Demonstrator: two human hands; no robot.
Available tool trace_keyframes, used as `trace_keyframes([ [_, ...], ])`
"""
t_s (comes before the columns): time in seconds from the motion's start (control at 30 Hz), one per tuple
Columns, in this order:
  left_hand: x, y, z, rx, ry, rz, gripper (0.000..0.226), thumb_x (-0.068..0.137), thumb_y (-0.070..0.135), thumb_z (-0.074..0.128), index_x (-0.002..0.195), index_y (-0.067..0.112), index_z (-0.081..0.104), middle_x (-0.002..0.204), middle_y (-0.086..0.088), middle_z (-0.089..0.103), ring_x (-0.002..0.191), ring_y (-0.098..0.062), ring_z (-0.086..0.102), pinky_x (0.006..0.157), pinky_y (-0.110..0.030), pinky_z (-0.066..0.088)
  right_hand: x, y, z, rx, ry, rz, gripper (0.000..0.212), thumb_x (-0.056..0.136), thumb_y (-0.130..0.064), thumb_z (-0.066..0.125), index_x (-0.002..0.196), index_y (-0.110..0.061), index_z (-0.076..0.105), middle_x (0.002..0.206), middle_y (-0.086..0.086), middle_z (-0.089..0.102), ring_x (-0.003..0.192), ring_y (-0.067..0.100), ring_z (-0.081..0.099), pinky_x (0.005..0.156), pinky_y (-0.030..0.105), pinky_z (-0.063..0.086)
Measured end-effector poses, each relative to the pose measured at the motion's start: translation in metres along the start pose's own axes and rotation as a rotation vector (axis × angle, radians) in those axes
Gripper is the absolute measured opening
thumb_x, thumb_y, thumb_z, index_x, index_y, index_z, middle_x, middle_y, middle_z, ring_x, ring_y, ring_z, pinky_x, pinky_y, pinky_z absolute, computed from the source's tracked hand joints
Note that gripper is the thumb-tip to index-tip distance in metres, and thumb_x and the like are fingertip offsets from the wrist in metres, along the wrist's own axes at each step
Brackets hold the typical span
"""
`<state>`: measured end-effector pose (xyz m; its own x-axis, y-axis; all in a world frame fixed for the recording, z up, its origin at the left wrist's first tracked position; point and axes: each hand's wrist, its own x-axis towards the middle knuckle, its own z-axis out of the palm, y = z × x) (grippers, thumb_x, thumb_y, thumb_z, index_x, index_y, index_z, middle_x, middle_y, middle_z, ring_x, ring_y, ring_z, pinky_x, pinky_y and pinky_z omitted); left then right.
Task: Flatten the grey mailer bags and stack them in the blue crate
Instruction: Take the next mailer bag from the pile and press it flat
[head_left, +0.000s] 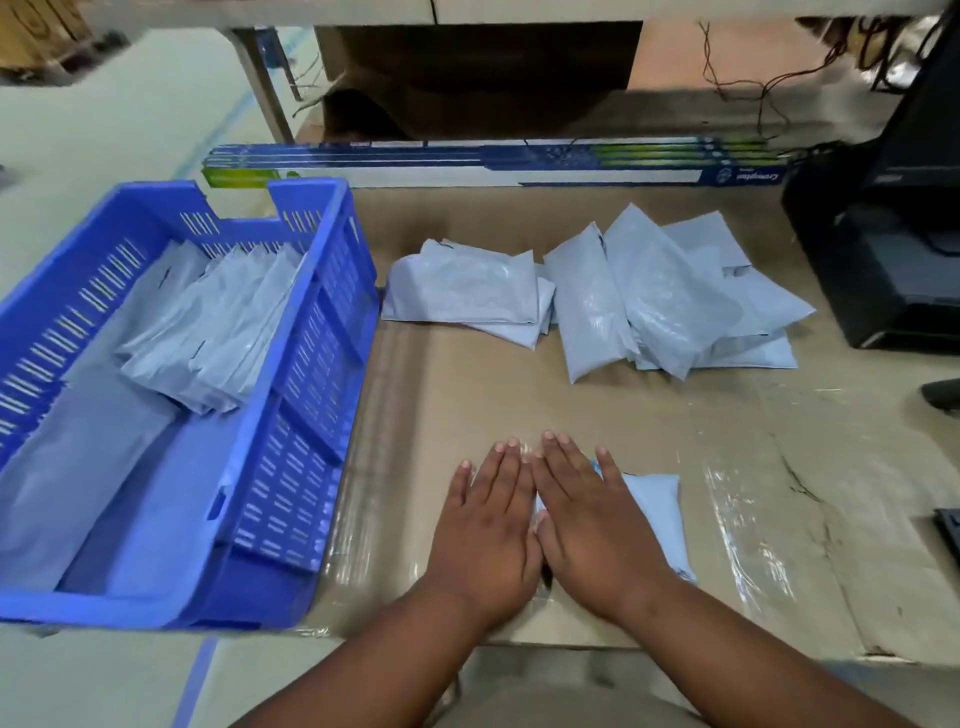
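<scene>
Pressing flat hands, left (485, 525) beside right (592, 525), fingers straight, on puffy grey mailer (657, 514), cardboard tabletop (519, 395)

Bright even overhead light, soft shadows, glare on tape (748, 525) across cardboard (519, 395), wide-angle bending and blur at edges

Free room: you have bare desk (467, 395) between your hands and the bag piles (623, 301).
Left obstacle: blue crate (322, 322) wall.
Right obstacle: black printer (883, 249).
</scene>
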<state>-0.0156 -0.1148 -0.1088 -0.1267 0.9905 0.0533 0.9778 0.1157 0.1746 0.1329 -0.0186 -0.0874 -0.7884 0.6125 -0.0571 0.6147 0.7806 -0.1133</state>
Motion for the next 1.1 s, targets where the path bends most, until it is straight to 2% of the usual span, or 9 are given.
trace_keyframes([
  [0.23, 0.003, 0.001, 0.001, -0.01, -0.021, -0.02, 0.072, 0.104, 0.042, 0.03, 0.168, 0.012, 0.021, 0.176, -0.009, 0.014, 0.164, -0.024, 0.007, 0.13, -0.055, 0.014, 0.004, 0.004, 0.003, 0.033, -0.048, -0.002, 0.07, 0.105, -0.042, 0.021, 0.169, -0.014, 0.016, 0.178, 0.007, 0.001, 0.164, 0.021, -0.006, 0.131, 0.053, 0.004],
  [0.4, 0.003, 0.003, 0.001, -0.008, -0.035, -0.025, 0.071, 0.103, 0.043, 0.028, 0.167, 0.011, 0.025, 0.176, -0.009, 0.018, 0.163, -0.025, 0.012, 0.128, -0.057, 0.02, 0.005, 0.006, 0.002, 0.035, -0.088, -0.006, 0.07, 0.106, -0.044, 0.017, 0.17, -0.017, 0.007, 0.177, 0.004, -0.009, 0.162, 0.018, -0.014, 0.131, 0.051, -0.001],
  [0.5, 0.005, 0.005, -0.007, 0.02, -0.059, -0.041, 0.072, 0.103, 0.044, 0.025, 0.168, 0.013, 0.025, 0.175, -0.008, 0.019, 0.163, -0.026, 0.013, 0.128, -0.058, 0.018, 0.005, 0.006, -0.006, 0.038, -0.117, -0.004, 0.07, 0.106, -0.046, 0.013, 0.17, -0.019, 0.001, 0.177, 0.003, -0.012, 0.162, 0.017, -0.016, 0.131, 0.052, -0.005],
  [0.57, 0.008, 0.011, -0.015, 0.02, -0.046, -0.027, 0.072, 0.102, 0.043, 0.027, 0.166, 0.012, 0.028, 0.174, -0.009, 0.024, 0.162, -0.027, 0.017, 0.129, -0.057, 0.019, 0.002, 0.008, -0.015, 0.037, -0.103, 0.002, 0.07, 0.106, -0.047, 0.012, 0.17, -0.018, 0.005, 0.178, 0.004, -0.006, 0.163, 0.018, -0.01, 0.131, 0.053, -0.004],
  [0.7, 0.015, 0.031, -0.022, -0.024, 0.021, 0.077, 0.069, 0.102, 0.039, 0.034, 0.165, 0.01, 0.033, 0.172, -0.01, 0.028, 0.162, -0.026, 0.021, 0.129, -0.052, 0.022, -0.016, 0.022, -0.025, -0.003, 0.026, 0.019, 0.069, 0.104, -0.043, 0.022, 0.165, -0.014, 0.032, 0.173, 0.011, 0.025, 0.162, 0.024, 0.017, 0.129, 0.054, 0.006],
  [0.83, 0.022, 0.044, -0.013, -0.025, 0.016, 0.151, 0.069, 0.1, 0.037, 0.038, 0.163, 0.007, 0.035, 0.171, -0.012, 0.031, 0.162, -0.025, 0.02, 0.131, -0.049, 0.02, -0.029, 0.038, -0.015, -0.081, 0.03, 0.047, 0.066, 0.104, -0.042, 0.03, 0.16, -0.009, 0.042, 0.168, 0.013, 0.037, 0.158, 0.027, 0.029, 0.127, 0.053, 0.012],
  [0.97, 0.021, 0.044, -0.002, -0.027, 0.028, 0.179, 0.068, 0.101, 0.036, 0.039, 0.163, 0.007, 0.035, 0.172, -0.012, 0.029, 0.162, -0.025, 0.017, 0.13, -0.051, 0.02, -0.035, 0.039, 0.003, -0.093, 0.047, 0.058, 0.066, 0.105, -0.041, 0.033, 0.161, -0.005, 0.039, 0.168, 0.017, 0.036, 0.158, 0.031, 0.029, 0.127, 0.051, 0.012],
  [1.1, 0.022, 0.043, -0.001, -0.001, 0.038, 0.184, 0.07, 0.102, 0.037, 0.036, 0.165, 0.006, 0.03, 0.173, -0.014, 0.025, 0.163, -0.026, 0.012, 0.131, -0.05, 0.018, -0.035, 0.038, 0.003, -0.101, 0.031, 0.053, 0.069, 0.107, -0.04, 0.026, 0.165, -0.004, 0.025, 0.172, 0.02, 0.022, 0.162, 0.033, 0.015, 0.13, 0.055, 0.01],
])
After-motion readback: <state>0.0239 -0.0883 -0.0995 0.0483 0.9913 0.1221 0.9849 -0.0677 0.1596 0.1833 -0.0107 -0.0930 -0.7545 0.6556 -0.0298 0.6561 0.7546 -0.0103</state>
